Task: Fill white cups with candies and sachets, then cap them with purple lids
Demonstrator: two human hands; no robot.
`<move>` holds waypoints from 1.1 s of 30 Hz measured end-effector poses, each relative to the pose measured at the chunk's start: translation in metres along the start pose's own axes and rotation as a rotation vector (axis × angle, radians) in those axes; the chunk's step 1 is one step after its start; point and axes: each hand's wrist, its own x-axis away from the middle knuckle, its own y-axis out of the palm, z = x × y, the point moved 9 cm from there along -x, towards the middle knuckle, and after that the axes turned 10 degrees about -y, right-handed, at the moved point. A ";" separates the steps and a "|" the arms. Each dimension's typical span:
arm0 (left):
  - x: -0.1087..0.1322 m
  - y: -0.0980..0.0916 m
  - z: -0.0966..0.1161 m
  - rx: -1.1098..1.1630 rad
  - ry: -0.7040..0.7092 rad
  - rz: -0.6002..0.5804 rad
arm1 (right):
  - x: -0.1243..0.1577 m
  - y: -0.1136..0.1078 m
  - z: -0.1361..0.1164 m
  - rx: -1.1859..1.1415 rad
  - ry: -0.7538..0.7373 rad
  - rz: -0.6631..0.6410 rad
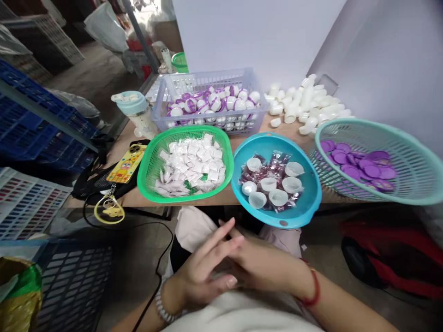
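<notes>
The wooden worktop (224, 198) carries every container. The landmark is the round blue plastic bowl (308, 196), which overhangs the worktop's near edge.

1. Right of the blue bowl: a large round teal mesh basket (401, 143) holding flat purple lids.
2. Behind the blue bowl, to the left: a rectangular lilac slatted crate (159, 101) of white-and-purple capped pieces.
3. Left of the blue bowl, just beside it: a round green mesh basket (147, 170) of small white sachets.
4. Below the blue bowl, in the lap: the left hand (202, 272), fingers extended and holding nothing, lies across the right hand (266, 267). Whether the right hand's fingers are spread or curled cannot be told.
5. Inside the blue bowl: six small white plastic cups (278, 197) on clear crinkled packets (277, 161).

Handling, as judged: the cups look light, stiff and smooth, so they may slip. Pinch one at the rim. The packets look soft. Take one by an edge.
</notes>
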 end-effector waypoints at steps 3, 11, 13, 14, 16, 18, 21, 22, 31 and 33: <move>-0.013 -0.064 -0.002 -0.048 -0.123 0.253 | 0.047 -0.060 -0.037 -0.037 -0.172 -0.037; -0.121 -0.166 -0.086 -0.488 -0.529 0.006 | 0.050 -0.182 0.060 0.727 0.367 0.259; -0.135 -0.158 -0.096 -0.465 -0.552 -0.114 | 0.032 -0.170 0.086 0.699 0.431 0.075; -0.137 -0.151 -0.095 -0.445 -0.551 -0.161 | 0.027 -0.165 0.094 0.687 0.450 0.020; -0.129 -0.135 -0.081 -0.381 -0.523 -0.238 | 0.025 -0.162 0.097 0.692 0.464 0.005; -0.113 -0.122 -0.054 -0.315 -0.423 -0.253 | 0.031 -0.166 0.081 0.750 0.428 0.132; -0.081 -0.123 -0.016 -0.385 -0.217 -0.101 | 0.047 -0.168 0.022 0.741 0.179 0.506; -0.068 -0.128 -0.010 -0.431 -0.175 0.003 | 0.051 -0.161 0.000 0.685 0.056 0.598; 0.040 -0.076 -0.055 -0.454 -0.001 0.168 | -0.036 0.009 -0.001 0.331 0.131 -0.005; 0.055 -0.065 -0.075 -0.485 -0.052 0.173 | -0.062 0.029 0.011 0.364 0.157 -0.098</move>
